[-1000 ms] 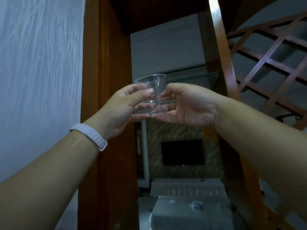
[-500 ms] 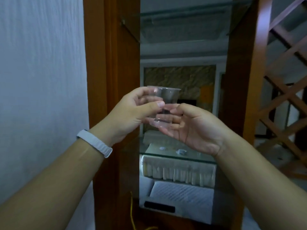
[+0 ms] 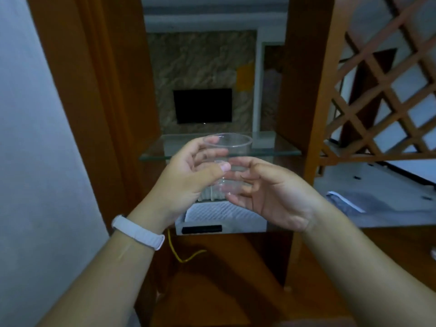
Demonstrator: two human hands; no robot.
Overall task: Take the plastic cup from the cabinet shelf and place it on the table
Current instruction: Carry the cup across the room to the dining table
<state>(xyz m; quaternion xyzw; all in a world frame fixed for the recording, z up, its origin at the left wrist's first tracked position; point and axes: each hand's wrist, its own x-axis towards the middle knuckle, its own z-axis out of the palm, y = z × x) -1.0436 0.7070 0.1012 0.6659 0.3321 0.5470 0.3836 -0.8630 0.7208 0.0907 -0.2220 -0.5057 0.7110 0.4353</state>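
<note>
A clear plastic cup (image 3: 232, 149) is upright in the air in front of the wooden cabinet, level with a glass shelf (image 3: 278, 151). My left hand (image 3: 186, 180), with a white band on the wrist, pinches the cup's left side between thumb and fingers. My right hand (image 3: 271, 192) cups its base and right side with curled fingers. The cup's lower half is partly hidden by my fingers.
Brown cabinet posts (image 3: 304, 90) flank the open bay. A wooden lattice (image 3: 382, 95) stands to the right above a grey surface (image 3: 389, 199). A white box (image 3: 221, 220) and a yellow cord (image 3: 184, 256) lie below the shelf. A white wall (image 3: 35, 161) is at the left.
Both hands have brought the cup down from the upper shelf level to beside a lower glass shelf, and the view has tilted downward.
</note>
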